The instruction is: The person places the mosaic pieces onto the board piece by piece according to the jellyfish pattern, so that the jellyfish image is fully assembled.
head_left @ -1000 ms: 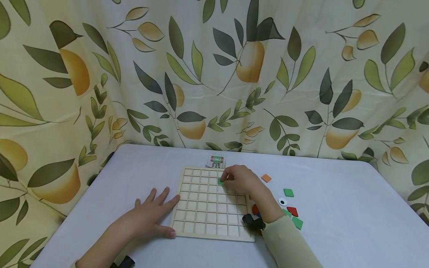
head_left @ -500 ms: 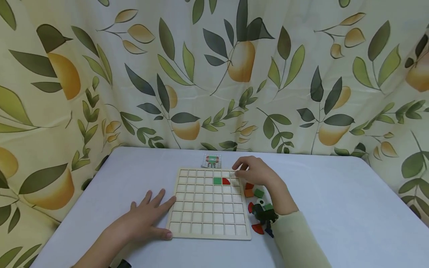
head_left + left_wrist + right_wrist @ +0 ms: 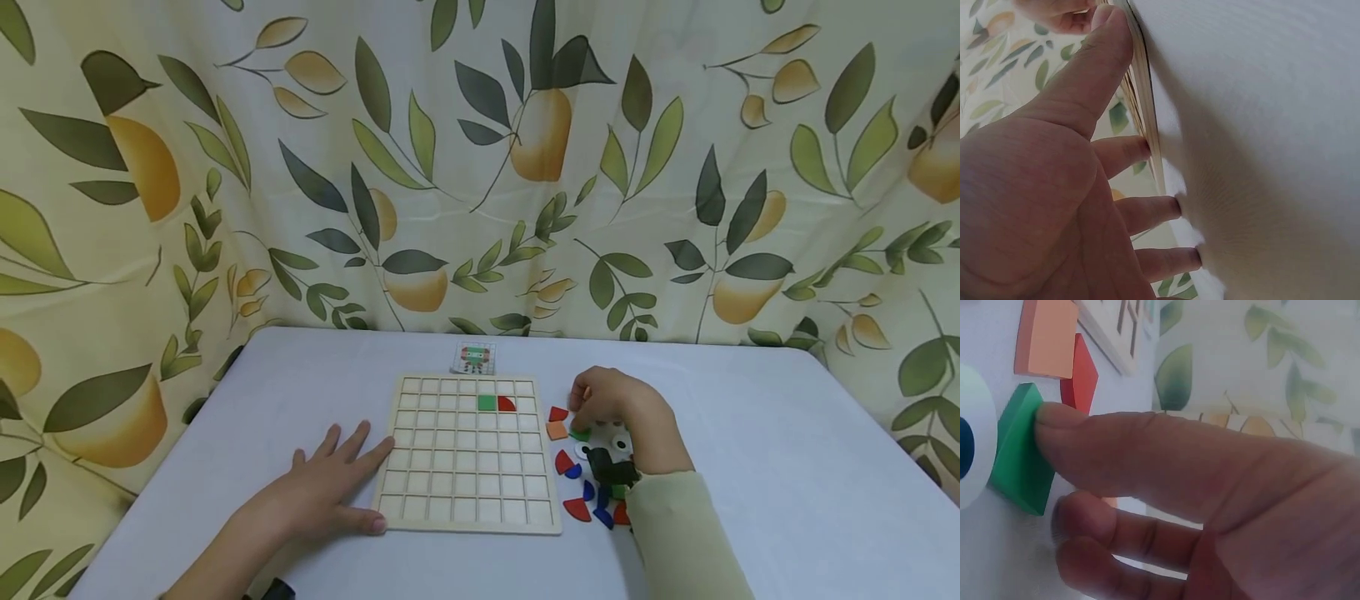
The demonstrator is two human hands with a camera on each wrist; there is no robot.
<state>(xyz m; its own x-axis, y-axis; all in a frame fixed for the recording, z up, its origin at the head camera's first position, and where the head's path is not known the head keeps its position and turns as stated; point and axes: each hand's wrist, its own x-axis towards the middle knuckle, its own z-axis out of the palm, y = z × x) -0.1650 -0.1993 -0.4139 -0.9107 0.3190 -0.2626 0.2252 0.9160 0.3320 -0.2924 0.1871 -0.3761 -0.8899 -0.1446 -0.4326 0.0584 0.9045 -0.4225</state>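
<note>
A pale wooden grid board (image 3: 467, 438) lies on the white tabletop, with a green square tile (image 3: 487, 403) and a red quarter-circle tile (image 3: 506, 404) side by side in its second row. Spread fingers of my left hand (image 3: 330, 483) rest at the board's left edge, thumb touching its near corner. Right of the board, my right hand (image 3: 626, 408) is down among loose tiles. Its thumb presses a green tile (image 3: 1025, 453) in the right wrist view, other fingers curled close by; the index finger is hidden behind the thumb.
Loose pieces lie right of the board: an orange tile (image 3: 557, 430), red ones (image 3: 577, 509), blue ones (image 3: 603, 517) and a white eye disc (image 3: 621, 442). A small picture card (image 3: 474, 358) lies behind the board. A leaf-patterned curtain (image 3: 480, 208) hangs behind the table.
My right hand has left the board's second row, uncovering the green and red tiles there, and moved right to the loose pieces and a green tile. The left hand stays at the board's edge.
</note>
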